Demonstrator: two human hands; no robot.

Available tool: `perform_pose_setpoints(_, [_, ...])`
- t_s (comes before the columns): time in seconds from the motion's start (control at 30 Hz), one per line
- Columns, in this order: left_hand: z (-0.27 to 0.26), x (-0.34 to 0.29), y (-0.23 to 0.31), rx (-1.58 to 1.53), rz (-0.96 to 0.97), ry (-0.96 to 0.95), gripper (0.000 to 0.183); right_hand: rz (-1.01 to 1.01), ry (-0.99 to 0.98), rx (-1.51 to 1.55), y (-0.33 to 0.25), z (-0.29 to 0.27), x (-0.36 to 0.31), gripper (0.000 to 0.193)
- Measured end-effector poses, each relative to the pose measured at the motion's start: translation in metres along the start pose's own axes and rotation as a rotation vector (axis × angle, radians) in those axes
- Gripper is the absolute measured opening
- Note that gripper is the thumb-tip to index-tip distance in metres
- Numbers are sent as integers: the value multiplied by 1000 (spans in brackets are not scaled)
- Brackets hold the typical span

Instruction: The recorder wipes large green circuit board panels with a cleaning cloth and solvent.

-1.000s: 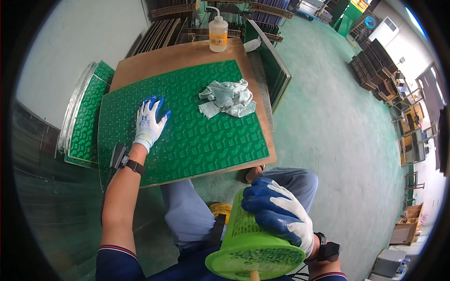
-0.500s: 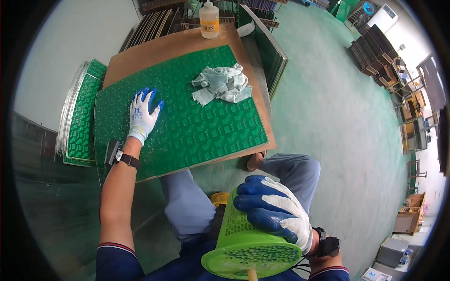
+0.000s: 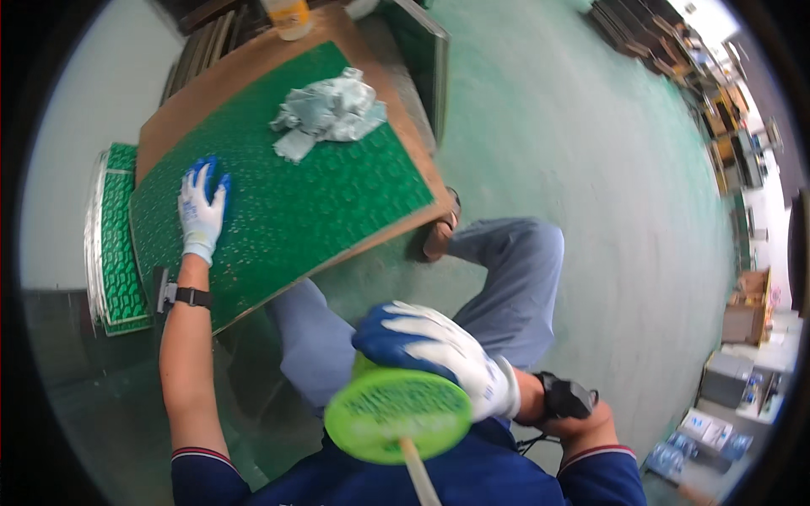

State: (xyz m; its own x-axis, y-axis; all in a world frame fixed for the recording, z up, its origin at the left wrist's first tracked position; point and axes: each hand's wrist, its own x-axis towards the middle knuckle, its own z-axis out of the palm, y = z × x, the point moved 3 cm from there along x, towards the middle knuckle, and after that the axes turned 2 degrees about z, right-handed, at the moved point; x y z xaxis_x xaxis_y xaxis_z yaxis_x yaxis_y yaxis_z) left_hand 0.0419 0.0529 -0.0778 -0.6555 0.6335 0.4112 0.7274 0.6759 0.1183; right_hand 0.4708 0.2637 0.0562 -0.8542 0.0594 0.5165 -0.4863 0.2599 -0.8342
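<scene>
The green sheet (image 3: 287, 202) looks embossed and faintly glossy — the rag (image 3: 329, 110) is crumpled cloth, the bright green spool (image 3: 396, 413) smooth plastic, the board (image 3: 245, 63) matt brown.

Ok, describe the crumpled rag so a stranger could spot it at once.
Find the large green embossed sheet lying on the brown board. At its far end lies the rag, a pale grey-green crumpled cloth, the only soft, wrinkled thing on the flat patterned surface.
</scene>
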Motion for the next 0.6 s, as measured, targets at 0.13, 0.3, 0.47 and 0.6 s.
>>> perform_pose_setpoints(0.13, [2, 3, -21, -14, 102, 26, 50, 110, 36, -159, 58, 5, -34, 85])
perform_pose_setpoints(0.3, [-1, 2, -34, -57, 79, 4, 45, 305, -13, -216, 155, 14, -66, 91])
perform_pose_setpoints(0.47, [-4, 1, -11, -84, 78, 0, 47, 438, -109, -295, 245, 33, -72, 87])
perform_pose_setpoints(0.6, [-18, -5, -4, 0, 12, -54, 50, 600, -288, -245, 305, 68, -53, 54])
